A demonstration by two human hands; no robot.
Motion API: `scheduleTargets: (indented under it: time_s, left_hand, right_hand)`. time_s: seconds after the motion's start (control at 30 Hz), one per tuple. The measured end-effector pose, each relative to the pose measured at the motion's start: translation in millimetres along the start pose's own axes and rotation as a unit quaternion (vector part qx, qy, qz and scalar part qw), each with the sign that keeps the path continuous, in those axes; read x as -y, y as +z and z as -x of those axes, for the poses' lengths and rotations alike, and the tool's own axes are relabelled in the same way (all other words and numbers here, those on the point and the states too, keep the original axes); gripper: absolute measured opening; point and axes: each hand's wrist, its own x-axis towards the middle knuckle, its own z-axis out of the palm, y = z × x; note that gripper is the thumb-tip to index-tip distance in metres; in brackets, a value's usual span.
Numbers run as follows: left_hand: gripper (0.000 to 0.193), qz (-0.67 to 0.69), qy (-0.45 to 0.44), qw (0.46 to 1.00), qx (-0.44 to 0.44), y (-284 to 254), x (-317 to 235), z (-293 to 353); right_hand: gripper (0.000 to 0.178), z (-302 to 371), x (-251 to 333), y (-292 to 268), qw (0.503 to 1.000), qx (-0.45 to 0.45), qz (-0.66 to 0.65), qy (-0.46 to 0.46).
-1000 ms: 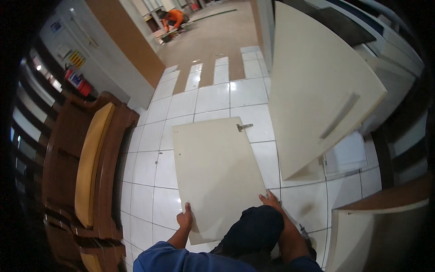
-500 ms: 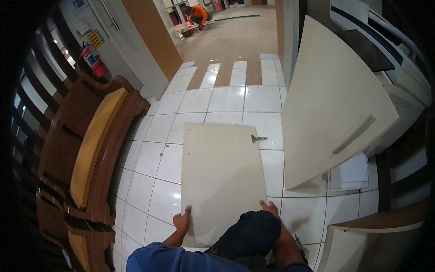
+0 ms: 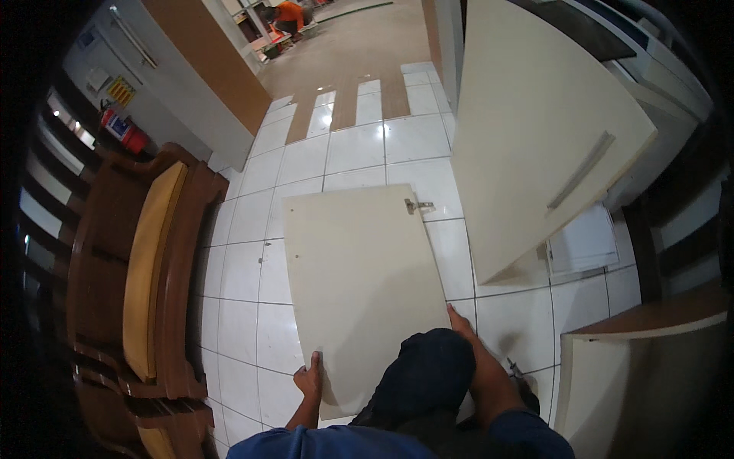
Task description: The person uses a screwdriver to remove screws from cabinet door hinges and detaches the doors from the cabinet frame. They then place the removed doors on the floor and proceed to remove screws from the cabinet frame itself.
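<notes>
A pale cream cabinet door (image 3: 352, 268) lies in front of me, low over the white floor tiles. A metal hinge (image 3: 418, 206) sticks out from its far right corner, and small holes show along its left side. My left hand (image 3: 309, 376) is closed on the near left edge, thumb on top and the other fingers tucked out of sight beneath. On the right edge, somewhat farther up, my right hand (image 3: 460, 321) grips the same door; most of its fingers are hidden. My dark-clad knee (image 3: 432, 363) covers part of the near right area.
A larger cream panel with a handle (image 3: 550, 153) leans at the right, by a white machine (image 3: 673, 84). An open cabinet carcass (image 3: 642, 336) stands near right. Along the left is a wooden bench (image 3: 153, 268) with a yellow cushion. A person in orange (image 3: 289, 17) crouches far off.
My right hand has slid forward along the door's right edge. The left hand keeps its hold on the left edge. The whole view has shifted and tilted a little.
</notes>
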Motion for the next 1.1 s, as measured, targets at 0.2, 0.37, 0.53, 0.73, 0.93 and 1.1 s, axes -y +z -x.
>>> scheduleTargets:
  time_s: [0.2, 0.37, 0.53, 0.73, 0.93, 1.1]
  left_hand:
    - [0.074, 0.006, 0.008, 0.998, -0.060, 2.3, 42.2, -12.1]
    - [0.073, 0.142, 0.036, 0.986, -0.083, -18.4, -16.1, 10.3]
    - [0.082, 0.137, 0.067, 0.981, -0.118, -23.3, -13.4, -15.3]
    - [0.079, 0.232, 0.060, 0.971, 0.005, -36.1, -58.4, -7.4]
    - [0.069, 0.390, 0.135, 0.893, 0.179, -22.0, -63.4, -5.4]
    - [0.054, 0.409, 0.177, 0.847, 0.289, 5.8, -97.9, 24.7]
  right_hand:
    - [0.100, 15.1, 19.5, 9.3, 0.999, 0.000, -0.024, -0.028]
    - [0.106, 54.9, 63.5, 18.3, 0.984, 0.000, -0.142, -0.106]
    - [0.075, 79.5, 99.5, 23.8, 0.962, -0.076, -0.142, -0.219]
    - [0.058, 136.4, 90.7, 1.2, 0.919, -0.112, -0.179, -0.332]
    - [0.053, 212.0, 62.8, -51.9, 0.903, -0.151, -0.183, -0.358]
    - [0.039, 209.6, 21.4, -104.3, 0.862, -0.212, -0.240, -0.393]
